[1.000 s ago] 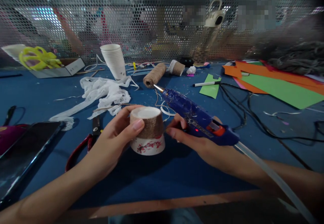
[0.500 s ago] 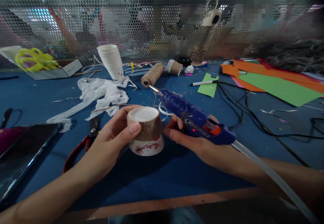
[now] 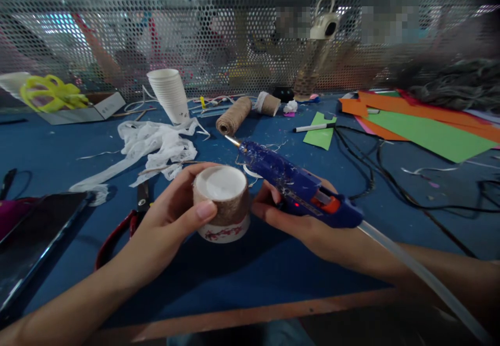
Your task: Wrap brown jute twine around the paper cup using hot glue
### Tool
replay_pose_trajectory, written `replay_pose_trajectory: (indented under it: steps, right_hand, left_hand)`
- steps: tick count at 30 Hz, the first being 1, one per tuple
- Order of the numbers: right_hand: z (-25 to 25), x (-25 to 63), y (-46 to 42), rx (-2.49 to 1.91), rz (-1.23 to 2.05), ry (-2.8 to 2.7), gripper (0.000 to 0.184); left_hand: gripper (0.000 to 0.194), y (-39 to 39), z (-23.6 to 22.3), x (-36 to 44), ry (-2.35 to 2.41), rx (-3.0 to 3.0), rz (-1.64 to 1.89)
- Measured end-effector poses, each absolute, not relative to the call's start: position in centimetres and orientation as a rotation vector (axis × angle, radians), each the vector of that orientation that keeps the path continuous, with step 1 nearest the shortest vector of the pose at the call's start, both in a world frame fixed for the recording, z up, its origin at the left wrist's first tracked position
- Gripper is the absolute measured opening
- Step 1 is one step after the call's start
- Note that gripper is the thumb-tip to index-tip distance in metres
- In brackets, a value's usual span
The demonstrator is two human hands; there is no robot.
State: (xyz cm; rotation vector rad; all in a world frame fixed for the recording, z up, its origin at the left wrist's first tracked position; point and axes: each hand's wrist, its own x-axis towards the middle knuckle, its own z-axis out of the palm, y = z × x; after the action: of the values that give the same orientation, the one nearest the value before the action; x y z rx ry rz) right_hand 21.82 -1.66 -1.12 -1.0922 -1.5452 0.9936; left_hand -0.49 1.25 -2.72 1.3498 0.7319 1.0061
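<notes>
My left hand [image 3: 179, 205] is closed around a paper cup [image 3: 228, 208], with the thumb on its near side. The cup is upside down, its white base facing up and tilted towards me. Brown twine wraps its upper part, and a white band with a red blossom print shows below. My right hand [image 3: 289, 213] grips a blue hot glue gun [image 3: 289, 176] with a small red light lit. Its metal nozzle points up and left, beyond the cup and apart from it. A clear glue stick [image 3: 410, 262] sticks out of the gun's back.
White lace ribbon [image 3: 156, 143], red-handled scissors [image 3: 117, 236] and a phone [image 3: 39, 242] lie to the left. Behind are stacked paper cups [image 3: 170, 93], a twine roll [image 3: 234, 116] and a twine-wrapped cup [image 3: 269, 104]. Coloured paper [image 3: 437, 132] and a black cable [image 3: 406, 192] are on the right.
My left hand has tipped the cup towards me, so more of its white base shows. The glue gun's nozzle has shifted slightly left and down.
</notes>
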Motion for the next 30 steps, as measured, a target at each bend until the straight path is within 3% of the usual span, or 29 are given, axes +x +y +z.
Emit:
replay_pose_trajectory:
  steps: [21, 26, 30]
  right_hand:
    - [-1.1, 22.0, -1.6, -1.136, 0.986, -1.563, 0.026]
    - [-1.4, 21.9, -1.1, -1.173, 0.931, -1.548, 0.023]
    - [-1.5, 21.8, -1.1, -1.197, 0.927, -1.536, 0.023]
  left_hand:
    - [0.044, 0.9, -2.7, -0.7, 0.699, 1.428, 1.047]
    - [0.054, 0.9, -2.5, -0.4, 0.713, 1.434, 0.933]
    - [0.047, 1.0, -2.3, -0.4, 0.735, 1.363, 0.936]
